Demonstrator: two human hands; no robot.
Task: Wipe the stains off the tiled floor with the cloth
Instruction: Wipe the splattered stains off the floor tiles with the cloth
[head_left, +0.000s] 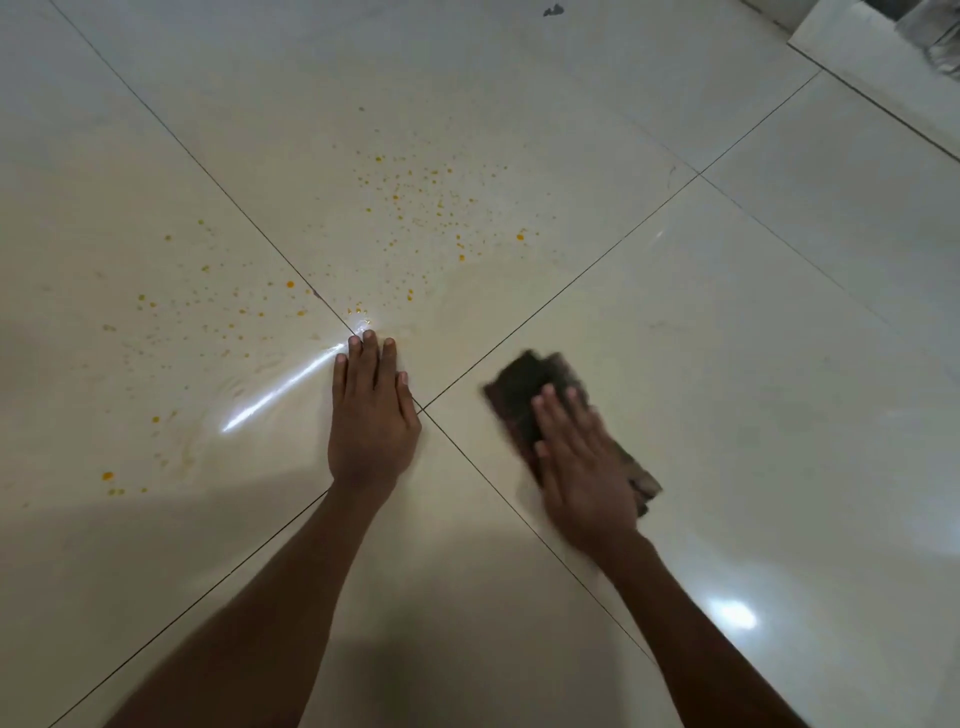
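Right hand (582, 467) presses flat, fingers straight, on the dark cloth (524, 395) at four o'clock; it looks soft, limp. Left hand (371, 415) lies flat, fingers straight; orange stains (426, 202) at twelve.

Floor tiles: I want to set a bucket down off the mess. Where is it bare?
The glossy cream tile right of the dark brown cloth under the right hand is bare. Avoid the orange speckled stains beyond and left of the left hand, which rests flat.

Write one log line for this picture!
right hand: presses cloth | left hand: flat on floor | stains: remain
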